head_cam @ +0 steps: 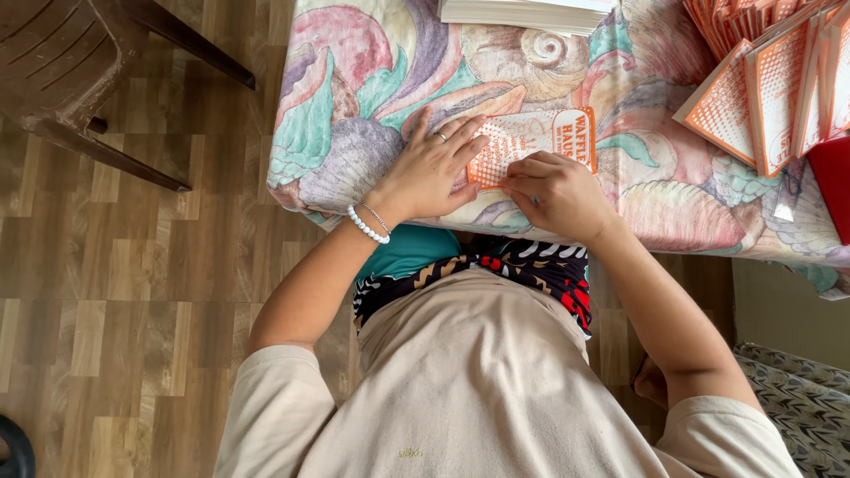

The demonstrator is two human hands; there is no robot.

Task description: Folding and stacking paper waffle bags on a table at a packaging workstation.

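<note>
A table (354, 133) draped in a pastel shell-print cloth fills the far side, with a brown chair (62, 62) far left and orange-and-white paper sleeves (770, 88) piled far right. At the near edge, an orange-and-white paper sleeve (531, 142) lies flat. The left hand (431, 173) presses it with fingers spread wide, while the right hand (556, 193) pinches its near edge with fingers curled narrow.

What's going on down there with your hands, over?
Left hand flat on orange paper sleeve. Right hand pinching its near edge. Nothing in the way.

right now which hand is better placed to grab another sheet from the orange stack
Right hand, probably: the stack of orange-and-white printed paper sheets lies on its side of the table, while the left hand lies flat, farther away.
</note>
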